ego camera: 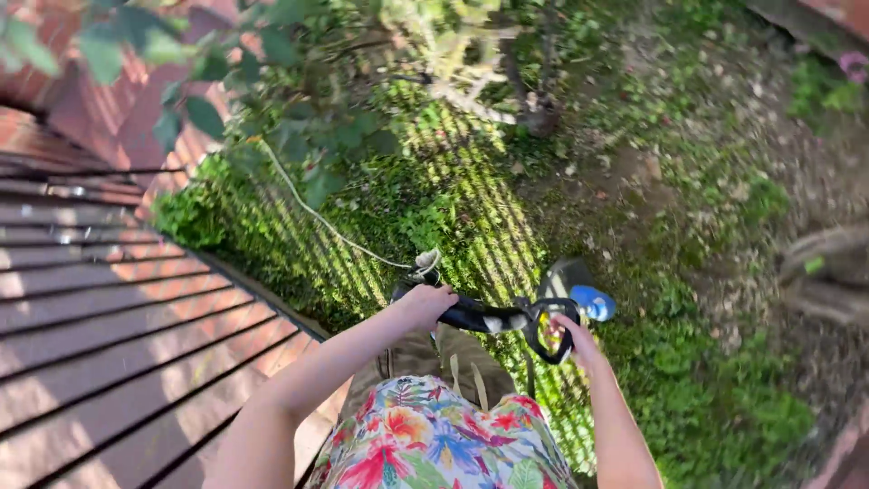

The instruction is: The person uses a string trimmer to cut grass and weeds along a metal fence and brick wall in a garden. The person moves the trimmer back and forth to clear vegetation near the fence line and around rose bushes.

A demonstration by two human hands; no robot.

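Observation:
A black string trimmer with a blue and grey head end points down at the green weeds. My left hand is closed around its rear handle. My right hand grips the black loop handle further forward. A pale power cord runs from the knot at the rear handle up and left into the bush. My flowered shirt and khaki trousers show below the tool.
A black metal fence over a red brick walk fills the left side. A leafy bush hangs over the top. Bare dirt and thick tree roots lie to the right, a thin trunk ahead.

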